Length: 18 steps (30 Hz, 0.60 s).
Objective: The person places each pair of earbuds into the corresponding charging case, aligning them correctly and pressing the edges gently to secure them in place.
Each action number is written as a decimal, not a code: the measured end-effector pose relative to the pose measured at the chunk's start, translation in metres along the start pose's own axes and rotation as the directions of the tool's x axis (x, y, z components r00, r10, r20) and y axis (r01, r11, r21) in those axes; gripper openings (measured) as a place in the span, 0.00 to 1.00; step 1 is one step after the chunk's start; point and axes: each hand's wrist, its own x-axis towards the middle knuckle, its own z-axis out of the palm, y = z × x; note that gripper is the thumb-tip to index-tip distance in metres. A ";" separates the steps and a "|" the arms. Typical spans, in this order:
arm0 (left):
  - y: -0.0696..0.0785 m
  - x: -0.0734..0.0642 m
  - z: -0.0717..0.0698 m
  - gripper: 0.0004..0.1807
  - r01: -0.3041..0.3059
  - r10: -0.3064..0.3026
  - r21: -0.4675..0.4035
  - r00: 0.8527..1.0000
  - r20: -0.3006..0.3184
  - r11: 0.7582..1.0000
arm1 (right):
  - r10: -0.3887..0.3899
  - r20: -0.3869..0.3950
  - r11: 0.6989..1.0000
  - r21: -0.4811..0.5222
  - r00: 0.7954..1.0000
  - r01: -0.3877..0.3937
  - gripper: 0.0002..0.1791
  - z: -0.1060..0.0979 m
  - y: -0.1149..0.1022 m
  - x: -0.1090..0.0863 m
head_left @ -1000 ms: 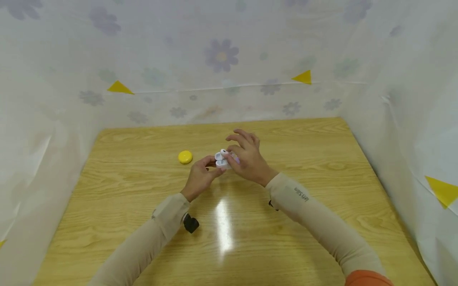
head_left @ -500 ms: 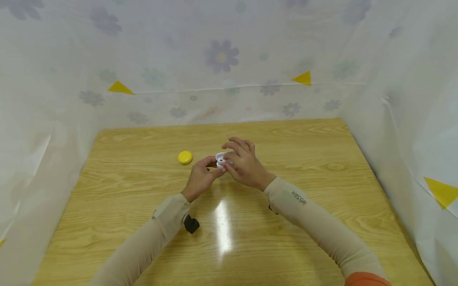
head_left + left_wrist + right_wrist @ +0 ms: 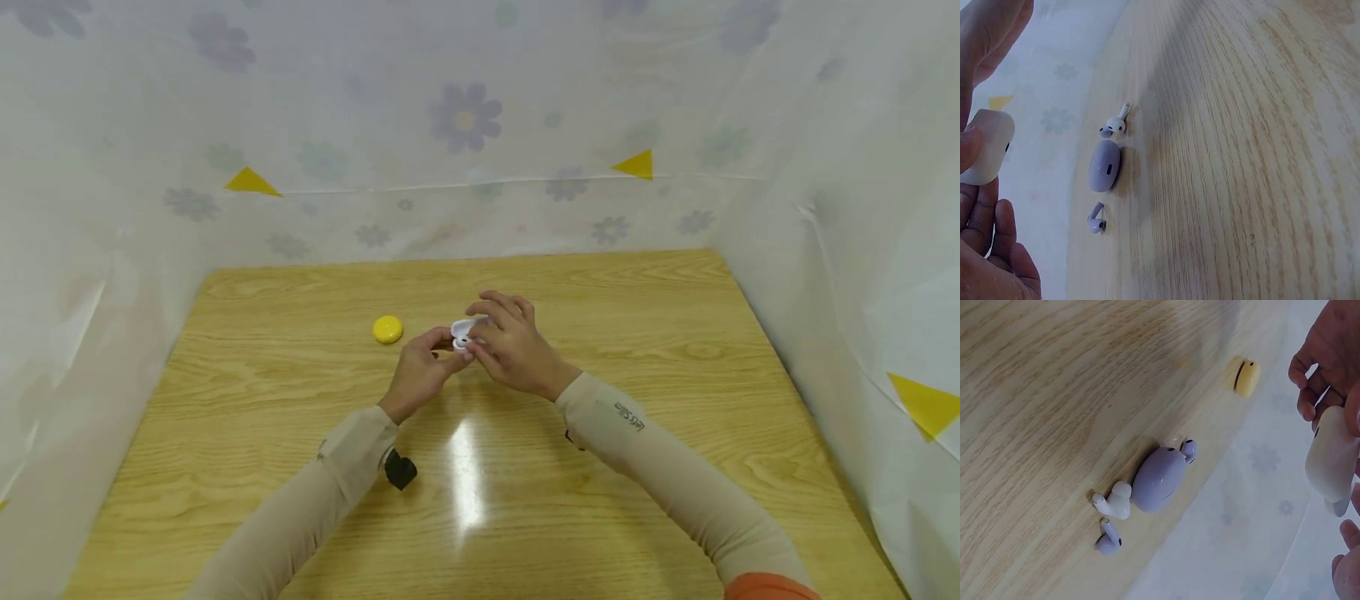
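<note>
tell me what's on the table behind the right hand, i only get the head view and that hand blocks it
Observer: A purple case lies on the table, as the right wrist view shows.
Operator: anything else by it
Observer: On one side, a white earbud lies next to one purple earbud.
Operator: and the white case in the left hand, any mark on it i can't see
Observer: Yes, a small dark slot shows on its outside in the left wrist view.
</note>
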 end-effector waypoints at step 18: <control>-0.001 0.000 0.000 0.17 -0.011 0.011 -0.002 1.000 -0.007 1.000 | -0.009 0.030 1.000 -0.021 0.999 0.010 0.04 -0.003 0.003 -0.001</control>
